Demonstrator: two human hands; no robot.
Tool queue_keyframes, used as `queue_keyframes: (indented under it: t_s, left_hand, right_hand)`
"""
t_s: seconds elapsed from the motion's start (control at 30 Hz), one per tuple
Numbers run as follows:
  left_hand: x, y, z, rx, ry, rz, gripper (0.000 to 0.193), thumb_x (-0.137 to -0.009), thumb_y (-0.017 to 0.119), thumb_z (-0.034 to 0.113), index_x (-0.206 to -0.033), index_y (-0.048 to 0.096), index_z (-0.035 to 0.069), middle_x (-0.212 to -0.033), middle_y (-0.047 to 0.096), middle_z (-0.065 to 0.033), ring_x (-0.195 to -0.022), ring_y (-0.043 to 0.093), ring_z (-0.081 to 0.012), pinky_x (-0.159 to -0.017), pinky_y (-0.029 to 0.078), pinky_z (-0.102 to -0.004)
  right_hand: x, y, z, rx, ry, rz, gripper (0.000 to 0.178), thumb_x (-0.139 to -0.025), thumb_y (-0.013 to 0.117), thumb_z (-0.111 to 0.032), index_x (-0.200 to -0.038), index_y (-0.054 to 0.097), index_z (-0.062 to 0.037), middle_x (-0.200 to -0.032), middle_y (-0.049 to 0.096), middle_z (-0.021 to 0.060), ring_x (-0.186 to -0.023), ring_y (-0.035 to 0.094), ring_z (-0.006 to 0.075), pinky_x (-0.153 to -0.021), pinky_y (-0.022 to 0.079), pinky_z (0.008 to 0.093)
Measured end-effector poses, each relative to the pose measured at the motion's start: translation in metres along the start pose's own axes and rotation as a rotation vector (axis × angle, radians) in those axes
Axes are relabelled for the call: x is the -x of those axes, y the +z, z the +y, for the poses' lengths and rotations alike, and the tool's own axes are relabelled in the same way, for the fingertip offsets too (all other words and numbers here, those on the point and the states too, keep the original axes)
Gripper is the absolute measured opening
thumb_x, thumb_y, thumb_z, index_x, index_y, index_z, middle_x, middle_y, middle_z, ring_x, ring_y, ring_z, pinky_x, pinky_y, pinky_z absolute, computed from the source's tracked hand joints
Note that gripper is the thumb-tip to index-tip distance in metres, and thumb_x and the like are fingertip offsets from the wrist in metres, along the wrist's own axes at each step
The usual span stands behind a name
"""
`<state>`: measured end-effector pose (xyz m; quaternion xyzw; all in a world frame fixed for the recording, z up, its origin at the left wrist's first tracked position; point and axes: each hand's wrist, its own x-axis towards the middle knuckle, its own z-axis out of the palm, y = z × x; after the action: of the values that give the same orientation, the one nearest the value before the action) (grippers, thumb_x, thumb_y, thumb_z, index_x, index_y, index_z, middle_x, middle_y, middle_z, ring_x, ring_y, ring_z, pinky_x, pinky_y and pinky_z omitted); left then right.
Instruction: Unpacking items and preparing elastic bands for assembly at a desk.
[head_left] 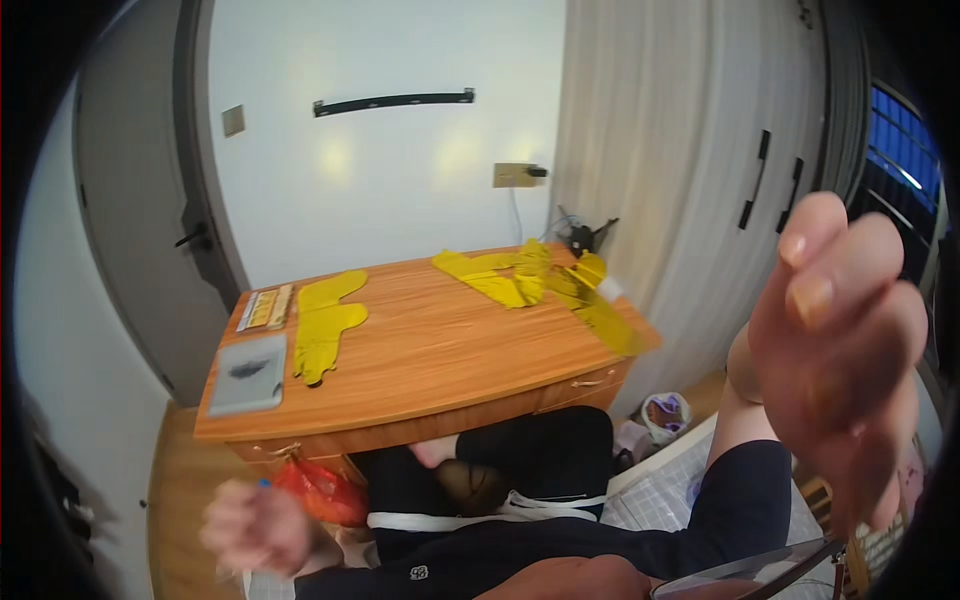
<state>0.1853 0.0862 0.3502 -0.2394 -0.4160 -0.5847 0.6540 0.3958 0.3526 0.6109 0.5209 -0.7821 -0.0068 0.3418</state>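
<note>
Wooden surface (450,350): yellow gloves (322,325) near its 9 o'clock edge, middle bare. Right hand (835,350), fingers loosely spread, at 3 o'clock; left hand (255,525) blurred, grip indiscernible, at 7 o'clock.

Nothing's in our hands right now. Closest to our blurry left hand (255,525) is a crumpled red-orange plastic bag (322,490), hanging just under the front edge of the wooden tabletop (440,345). Our right hand (840,340) is up close to the camera, fingers curled, well apart from the bag.
</note>
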Motion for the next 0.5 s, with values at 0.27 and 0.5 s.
queue_keyframes:
  t_s: [0.27,0.5]
  left_hand:
    - [0.142,-0.074,-0.02,0.122,-0.407,-1.412,0.025,-0.074,0.072,0.005,-0.099,0.069,0.008,-0.101,0.064,-0.0108,-0.097,0.061,-0.0276,-0.081,0.05,-0.0359]
    - [0.203,-0.115,-0.029,-0.163,-0.449,-1.736,0.082,-0.062,0.083,0.04,-0.133,0.054,0.01,-0.13,0.053,-0.0129,-0.122,0.048,-0.0318,-0.1,0.038,-0.0428]
  right_hand:
    - [0.057,0.066,0.002,-0.382,-0.233,0.465,0.035,-0.093,0.057,-0.023,-0.127,0.057,-0.0225,-0.139,0.045,-0.0055,-0.122,0.047,0.015,-0.105,0.035,0.0398]
    - [0.172,0.151,-0.063,1.12,-0.513,1.241,0.033,-0.091,0.057,-0.051,-0.115,0.064,-0.0299,-0.105,0.063,-0.0111,-0.103,0.054,0.0097,-0.093,0.041,0.0409]
